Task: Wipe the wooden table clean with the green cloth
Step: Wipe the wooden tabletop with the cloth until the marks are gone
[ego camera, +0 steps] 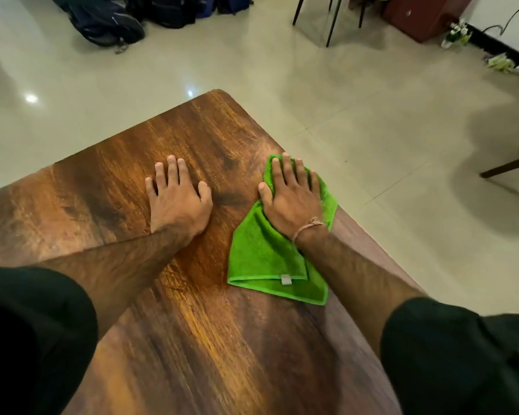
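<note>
Tiled floor point(282, 70) carries dark backpacks point(108, 22), chair legs point(333, 22), red box point(426, 13), and white flowers point(457, 34) beside the box.

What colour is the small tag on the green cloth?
The small tag is white; head view.

right hand point(292, 199) flat on green cloth point(270, 259), left hand point(179, 199) on wooden table point(192, 324)

The single head camera is looking forward and steeply down from above the near end of the desk point(192, 130), sitting close over it. Its wide angle is also taking in the floor point(312, 85) beyond the far edge.
</note>
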